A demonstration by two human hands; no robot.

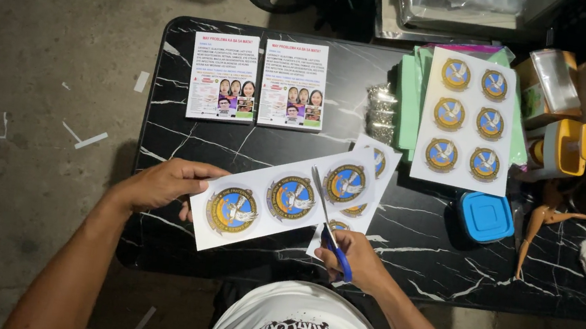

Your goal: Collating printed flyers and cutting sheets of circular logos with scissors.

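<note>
While the left hand [166,183] grips the strip [281,197], the right hand [359,262] holds scissors [330,223] across it; cutting seems underway; next likely needs steady closing between emblems.

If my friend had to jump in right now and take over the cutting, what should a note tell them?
Left hand holds the left end of a white strip of three round badge pictures above the black table.
Right hand works blue-handled scissors, blades open, cutting into the strip between the second and third badge.
Done: this strip has been cut free; smaller cut pieces lie under it.
Left: no badge on the strip is cut round yet. A full sheet of six badges lies uncut at the right on green paper. Two printed leaflets lie at the back.
</note>
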